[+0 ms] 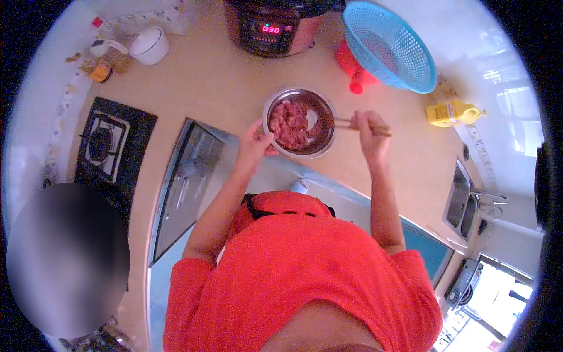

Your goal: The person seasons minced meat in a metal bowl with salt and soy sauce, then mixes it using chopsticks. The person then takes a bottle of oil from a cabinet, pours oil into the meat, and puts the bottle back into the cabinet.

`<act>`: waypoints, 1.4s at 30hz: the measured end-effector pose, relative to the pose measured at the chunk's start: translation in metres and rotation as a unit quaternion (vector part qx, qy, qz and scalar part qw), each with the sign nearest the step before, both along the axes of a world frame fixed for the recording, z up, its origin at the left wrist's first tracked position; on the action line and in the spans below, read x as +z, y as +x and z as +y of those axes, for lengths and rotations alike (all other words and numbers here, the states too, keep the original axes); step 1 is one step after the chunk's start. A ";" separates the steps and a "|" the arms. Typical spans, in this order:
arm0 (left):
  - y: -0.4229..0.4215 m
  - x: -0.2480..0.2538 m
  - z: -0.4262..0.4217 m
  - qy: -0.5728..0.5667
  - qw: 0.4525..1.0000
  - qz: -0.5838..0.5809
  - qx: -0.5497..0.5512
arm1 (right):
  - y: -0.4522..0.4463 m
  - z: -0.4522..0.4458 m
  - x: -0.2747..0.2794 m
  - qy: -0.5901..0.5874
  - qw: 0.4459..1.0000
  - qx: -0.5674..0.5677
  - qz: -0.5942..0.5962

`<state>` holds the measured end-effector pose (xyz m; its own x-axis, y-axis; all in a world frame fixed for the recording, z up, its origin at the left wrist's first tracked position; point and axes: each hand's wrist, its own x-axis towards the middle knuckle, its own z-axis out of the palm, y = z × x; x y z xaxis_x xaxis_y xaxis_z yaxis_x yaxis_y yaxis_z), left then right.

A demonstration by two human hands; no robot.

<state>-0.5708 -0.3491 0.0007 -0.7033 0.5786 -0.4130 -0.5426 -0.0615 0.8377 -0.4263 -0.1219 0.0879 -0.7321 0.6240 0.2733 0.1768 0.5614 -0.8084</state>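
Observation:
A round metal bowl [329, 145] stands on the counter in front of me, with a heap of pinkish-red raw meat pieces [288, 124] lying mostly on its left side. My left hand [256, 141] grips the bowl's left rim, thumb and fingers closed on it. Wooden chopsticks [343, 122] are held in my right hand [369, 126], just right of the bowl. Their tips reach over the right rim into the bowl, near the meat. The fingers of my right hand are wrapped round the sticks.
Behind the bowl stands an electric pressure cooker [270, 35] with a lit display. A blue colander [404, 53] rests over a red container [355, 67] at back right. A yellow bottle [451, 113], sink [460, 202], gas stove [108, 144] and white pot [149, 46] surround the work area.

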 end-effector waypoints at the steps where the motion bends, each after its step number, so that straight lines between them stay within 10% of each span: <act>1: 0.000 -0.001 0.001 0.001 1.000 0.000 -0.002 | -0.004 -0.012 0.002 -0.061 0.998 0.007 0.011; 3: 0.004 -0.002 -0.001 0.001 1.000 -0.004 -0.016 | -0.009 -0.048 -0.001 -0.188 0.982 0.009 0.031; 11: 0.003 -0.009 -0.001 0.031 0.999 -0.004 0.010 | 0.002 -0.010 0.025 -0.082 0.988 -0.108 0.076; 29: 0.000 -0.006 -0.003 0.026 1.000 0.015 -0.003 | 0.002 -0.044 0.007 -0.259 0.962 0.085 0.006; 42: -0.001 -0.003 -0.002 0.008 0.999 0.029 -0.028 | -0.043 -0.041 -0.027 -0.005 0.991 0.108 0.084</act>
